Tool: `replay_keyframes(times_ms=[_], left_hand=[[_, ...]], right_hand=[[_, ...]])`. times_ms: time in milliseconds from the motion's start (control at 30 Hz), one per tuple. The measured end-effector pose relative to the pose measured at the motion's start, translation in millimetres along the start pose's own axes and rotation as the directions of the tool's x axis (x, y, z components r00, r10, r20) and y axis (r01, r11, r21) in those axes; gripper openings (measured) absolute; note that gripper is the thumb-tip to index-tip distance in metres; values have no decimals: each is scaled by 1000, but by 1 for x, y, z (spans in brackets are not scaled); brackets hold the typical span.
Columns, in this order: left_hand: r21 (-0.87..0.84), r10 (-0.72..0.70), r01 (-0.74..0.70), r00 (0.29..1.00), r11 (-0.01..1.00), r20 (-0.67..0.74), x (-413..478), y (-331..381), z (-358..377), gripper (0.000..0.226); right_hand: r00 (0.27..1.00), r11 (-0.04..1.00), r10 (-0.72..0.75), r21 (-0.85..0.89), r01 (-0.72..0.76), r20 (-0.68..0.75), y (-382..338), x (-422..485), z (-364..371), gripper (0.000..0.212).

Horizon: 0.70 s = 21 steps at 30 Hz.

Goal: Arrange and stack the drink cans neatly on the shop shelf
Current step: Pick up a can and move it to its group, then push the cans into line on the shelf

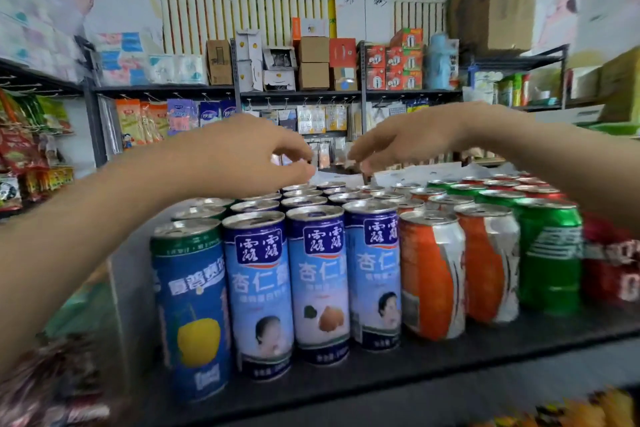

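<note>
Rows of drink cans stand on the dark shelf (450,367). In the front row, from left to right, are a tall blue can with a yellow fruit (192,308), three tall light-blue cans (320,281), two orange cans (431,274), a green can (550,253) and a red can (613,263). Several more can tops (304,199) run back behind them. My left hand (239,156) hovers over the back rows, fingers and thumb loosely curved with nothing between them. My right hand (405,139) reaches in from the right with relaxed fingers pointing down at the back cans, holding nothing.
Snack packets (24,156) hang at the left. Behind the cans stands a rack of hanging goods (311,120), with boxes (313,62) on its top shelf. A large cardboard box (495,7) sits high at the right. Papers (426,172) lie behind the cans.
</note>
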<state>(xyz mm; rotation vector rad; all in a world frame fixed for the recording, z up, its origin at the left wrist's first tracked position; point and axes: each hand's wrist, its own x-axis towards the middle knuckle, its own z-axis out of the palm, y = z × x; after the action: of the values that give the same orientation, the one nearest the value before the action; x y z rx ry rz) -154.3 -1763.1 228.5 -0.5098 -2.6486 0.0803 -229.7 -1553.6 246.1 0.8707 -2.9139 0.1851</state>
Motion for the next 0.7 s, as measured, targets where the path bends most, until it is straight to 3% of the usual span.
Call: replay_keyframes(times_ms=[100,233,333,433,567,700], left_hand=[[24,45,-43,996,999,-73,-25,32,1,39],[-35,88,-93,988,995,-124,-46,75,13,39],[-22,85,-90,982,996,-169,-51,103,29,41],[0,20,-21,964,1000,-266,-51,128,47,37],[-233,-165,59,869,971,-466,-56,159,80,37],[-360,-314,153,838,920,-447,-52,188,109,43]], right_hand=[[997,1000,8,2,-8,-79,-3,-48,4,42],[973,979,34,-190,-79,-229,-9,-109,20,45],[925,986,66,-117,-117,-373,0,-140,44,44],[842,996,71,-12,-91,-534,22,-152,80,46],[740,995,58,102,14,-670,43,-159,122,48],[734,975,-1,163,151,-679,59,-160,146,52]])
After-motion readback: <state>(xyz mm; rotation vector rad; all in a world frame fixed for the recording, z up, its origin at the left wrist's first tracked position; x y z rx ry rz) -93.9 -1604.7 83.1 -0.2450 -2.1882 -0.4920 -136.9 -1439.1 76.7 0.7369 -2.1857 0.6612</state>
